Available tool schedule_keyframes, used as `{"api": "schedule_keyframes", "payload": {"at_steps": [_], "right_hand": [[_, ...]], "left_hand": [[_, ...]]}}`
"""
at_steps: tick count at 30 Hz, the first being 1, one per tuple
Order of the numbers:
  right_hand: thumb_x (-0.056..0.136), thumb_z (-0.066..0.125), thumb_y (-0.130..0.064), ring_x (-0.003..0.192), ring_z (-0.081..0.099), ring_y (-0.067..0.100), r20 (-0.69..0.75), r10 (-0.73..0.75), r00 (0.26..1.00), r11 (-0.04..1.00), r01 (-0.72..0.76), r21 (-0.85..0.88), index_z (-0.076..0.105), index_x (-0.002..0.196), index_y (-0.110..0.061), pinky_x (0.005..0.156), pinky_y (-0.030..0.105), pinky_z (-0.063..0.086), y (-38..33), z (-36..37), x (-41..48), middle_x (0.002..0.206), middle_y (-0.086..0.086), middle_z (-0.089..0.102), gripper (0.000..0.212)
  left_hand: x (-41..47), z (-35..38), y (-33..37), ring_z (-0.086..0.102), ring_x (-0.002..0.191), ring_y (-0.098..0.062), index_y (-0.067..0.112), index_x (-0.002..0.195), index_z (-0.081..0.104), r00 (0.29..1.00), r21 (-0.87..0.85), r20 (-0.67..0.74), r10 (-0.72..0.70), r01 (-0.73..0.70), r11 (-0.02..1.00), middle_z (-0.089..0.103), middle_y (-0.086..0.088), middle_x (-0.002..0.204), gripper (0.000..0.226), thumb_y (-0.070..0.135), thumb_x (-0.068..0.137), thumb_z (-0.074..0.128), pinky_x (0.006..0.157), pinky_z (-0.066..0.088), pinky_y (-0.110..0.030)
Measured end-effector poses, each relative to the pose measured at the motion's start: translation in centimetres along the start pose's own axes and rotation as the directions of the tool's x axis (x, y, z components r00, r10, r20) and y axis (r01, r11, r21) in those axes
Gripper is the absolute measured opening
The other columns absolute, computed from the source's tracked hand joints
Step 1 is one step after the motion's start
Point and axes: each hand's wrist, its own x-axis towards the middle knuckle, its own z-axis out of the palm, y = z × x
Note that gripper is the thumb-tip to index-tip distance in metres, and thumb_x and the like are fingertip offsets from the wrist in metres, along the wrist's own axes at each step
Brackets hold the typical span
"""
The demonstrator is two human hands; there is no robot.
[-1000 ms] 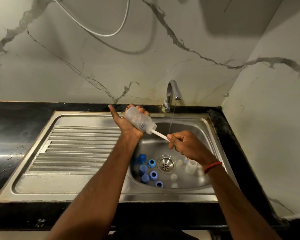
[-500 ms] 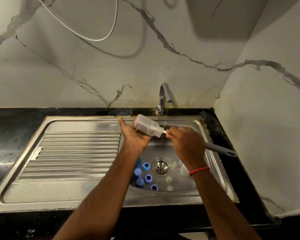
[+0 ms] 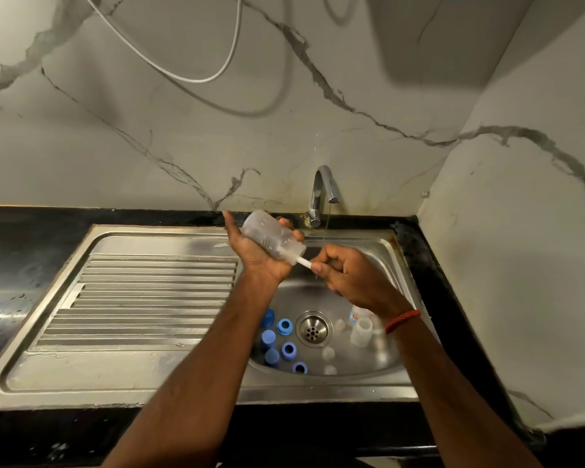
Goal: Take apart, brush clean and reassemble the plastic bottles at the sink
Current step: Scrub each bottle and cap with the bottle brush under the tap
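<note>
Set in the black bench (image 3: 21, 271), the steel sink (image 3: 132, 380) has its tap (image 3: 321, 192) trickling at the far rim, and above the basin the grip of the left hand (image 3: 255, 256) wraps a tilted clear bottle (image 3: 267, 233) while the grip of the right hand (image 3: 355, 280) pinches the white brush stem (image 3: 305, 263) in its mouth, over blue caps (image 3: 288, 350) and clear pieces (image 3: 361, 334) round the drain (image 3: 313, 329).

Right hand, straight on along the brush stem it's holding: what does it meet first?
Probably the mouth of the clear plastic bottle, held tilted by the left hand. The right hand grips the white brush stem running into it. Depth unclear.
</note>
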Motion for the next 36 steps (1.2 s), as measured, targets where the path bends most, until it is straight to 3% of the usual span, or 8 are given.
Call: {"api": "schedule_keyframes", "payload": {"at_steps": [4,8,14,17,20,24,30,36], "right_hand": [[0.094,0.066,-0.021,0.055,0.056,0.010,-0.184,-0.110,0.977,0.980,0.075,-0.186,0.064,0.088,-0.027,0.056,0.033,0.050,0.2,-0.3,0.1,0.062,-0.008,0.061,0.009],[0.096,0.063,-0.033,0.057,0.051,0.010,-0.241,-0.352,0.904,0.707,0.088,-0.701,0.065,0.098,-0.023,0.053,0.026,0.039,0.4,0.3,-0.2,0.066,-0.008,0.058,0.011],[0.099,0.056,-0.033,0.055,0.042,0.010,-0.216,-0.403,0.889,0.481,0.004,-0.877,0.066,0.099,-0.021,0.052,0.023,0.030,1.1,2.1,-0.9,0.061,-0.005,0.052,0.015],[0.099,0.057,-0.034,0.052,0.047,0.010,-0.104,-0.327,0.939,0.640,0.139,-0.755,0.066,0.093,-0.023,0.050,0.024,0.036,0.2,1.9,-1.0,0.062,-0.006,0.056,0.016],[0.096,0.064,-0.022,0.052,0.050,0.006,-0.021,-0.035,0.999,0.972,0.029,-0.235,0.064,0.086,-0.023,0.057,0.025,0.042,-0.3,0.6,-0.7,0.059,-0.010,0.058,0.010],[0.097,0.062,-0.018,0.053,0.048,0.006,-0.101,0.045,0.994,0.999,-0.048,-0.024,0.060,0.083,-0.024,0.057,0.028,0.042,0.3,0.8,-0.7,0.061,-0.007,0.057,0.015],[0.099,0.056,-0.035,0.054,0.053,0.012,-0.210,-0.315,0.925,0.684,0.068,-0.727,0.059,0.094,-0.023,0.048,0.031,0.046,0.2,2.8,-1.5,0.065,-0.005,0.059,0.013],[0.099,0.059,-0.012,0.045,0.041,0.007,0.055,0.061,0.997,0.988,-0.068,0.138,0.059,0.084,-0.011,0.045,0.020,0.035,0.3,0.4,-1.4,0.056,0.000,0.049,0.014]], "left_hand": [[-0.1,0.1,0.1,0.060,0.061,-0.020,0.012,0.083,0.062,1.000,-0.043,0.009,-0.008,0.008,0.999,0.060,-0.007,0.069,0.065,0.076,0.084,0.050,0.060,0.054,-0.029],[0.4,-0.4,0.0,0.069,0.085,-0.031,0.008,0.121,0.060,0.989,-0.030,-0.150,-0.010,0.005,1.000,0.069,-0.019,0.090,0.068,0.070,0.093,0.048,0.076,0.056,-0.048],[-0.3,-0.8,-0.1,0.067,0.097,-0.032,0.005,0.122,0.062,0.973,-0.112,-0.215,-0.087,0.064,0.992,0.071,-0.014,0.106,0.096,0.089,0.080,0.041,0.073,0.054,-0.048],[-0.6,-0.8,0.2,0.061,0.073,-0.022,0.012,0.104,0.063,0.968,-0.100,-0.249,-0.038,0.014,0.995,0.063,-0.008,0.083,0.084,0.089,0.073,0.052,0.066,0.051,-0.032],[-0.9,-1.0,0.4,0.058,0.060,-0.019,0.012,0.106,0.055,0.976,-0.106,-0.214,-0.031,0.008,0.994,0.060,-0.009,0.072,0.080,0.085,0.072,0.060,0.058,0.050,-0.028],[-0.7,-0.8,0.8,0.057,0.058,-0.018,0.011,0.114,0.048,0.990,-0.096,-0.133,-0.048,0.036,0.995,0.057,-0.009,0.069,0.081,0.081,0.074,0.059,0.053,0.052,-0.026],[-0.2,-1.0,0.4,0.060,0.059,-0.022,0.009,0.107,0.052,0.994,-0.112,-0.100,-0.049,0.037,0.993,0.060,-0.012,0.070,0.064,0.067,0.083,0.058,0.055,0.053,-0.028],[-0.2,-1.9,0.4,0.056,0.055,-0.019,0.008,0.080,0.057,1.000,-0.102,0.023,-0.006,0.008,0.995,0.054,-0.007,0.068,0.059,0.066,0.088,0.049,0.051,0.052,-0.024]]}}
